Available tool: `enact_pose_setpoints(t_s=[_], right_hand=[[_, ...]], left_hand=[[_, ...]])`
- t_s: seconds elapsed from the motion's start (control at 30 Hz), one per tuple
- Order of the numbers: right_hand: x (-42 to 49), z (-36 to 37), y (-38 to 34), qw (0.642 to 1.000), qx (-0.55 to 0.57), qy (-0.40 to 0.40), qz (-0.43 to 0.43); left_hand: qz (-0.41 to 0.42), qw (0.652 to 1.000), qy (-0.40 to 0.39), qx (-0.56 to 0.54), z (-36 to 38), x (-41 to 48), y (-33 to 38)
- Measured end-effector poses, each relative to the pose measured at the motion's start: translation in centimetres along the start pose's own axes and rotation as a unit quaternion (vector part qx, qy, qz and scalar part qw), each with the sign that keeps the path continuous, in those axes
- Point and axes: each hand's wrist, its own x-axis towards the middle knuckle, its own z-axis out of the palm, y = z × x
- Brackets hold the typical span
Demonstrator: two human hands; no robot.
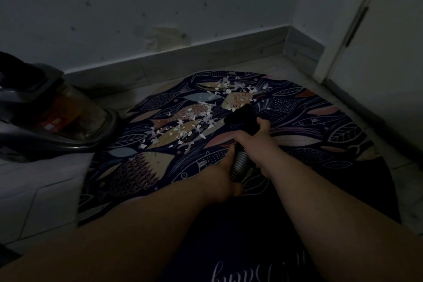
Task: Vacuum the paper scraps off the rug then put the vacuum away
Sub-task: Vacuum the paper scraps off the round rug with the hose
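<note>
On the round fish-patterned rug (320, 126): paper scraps (190, 119), white, strewn in a band that ran diagonally from the far edge toward the near left, and lay ahead and left of both hands. Nozzle (240, 114), black, pointed forward at the band's right flank, just beside the nearest scraps. Right hand (251, 138): foremost and nearer the scraps, fingers wrapped round the nozzle's neck. Left hand (225, 171): close behind, gripped the ribbed hose (240, 162). Forearms extended, converging. Vacuum body (68, 119): stood left, beside the rug. Judged: coming sweep ran leftward along the band.
</note>
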Motion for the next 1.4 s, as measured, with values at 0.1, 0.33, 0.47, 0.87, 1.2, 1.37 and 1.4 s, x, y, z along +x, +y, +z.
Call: enact_pose_setpoints(t_s=[0.1, 0.33, 0.47, 0.87, 1.2, 1.37, 1.4], right_hand=[[0.0, -0.1, 0.0, 1.0, -0.007, -0.002, 0.003], [-0.1, -0.4, 0.3, 1.0, -0.008, -0.005, 0.002], [-0.1, -0.2, 0.4, 1.0, -0.005, -0.004, 0.002], [-0.7, 0.5, 0.3, 1.0, -0.016, -0.008, 0.0], [-1.4, 2.0, -0.1, 0.999, -0.032, -0.019, 0.003], [-2.0, 2.7, -0.4, 0.999, -0.038, -0.027, 0.003], [-2.0, 2.8, -0.4, 0.999, -0.037, -0.029, 0.003]], left_hand=[[0.005, 1.0, 0.002, -0.008, 0.2, 0.0, 0.0], [0.008, 1.0, 0.007, 0.001, 0.7, 0.2, -0.1], [0.01, 1.0, 0.006, -0.003, 0.8, 0.2, -0.2], [0.005, 1.0, 0.009, -0.015, 0.8, -0.9, -0.5], [-0.003, 1.0, 0.011, -0.021, 0.6, -2.3, -1.5], [-0.014, 1.0, 0.013, -0.023, 0.4, -2.9, -2.1], [-0.016, 1.0, 0.013, -0.023, 0.4, -3.0, -2.2]])
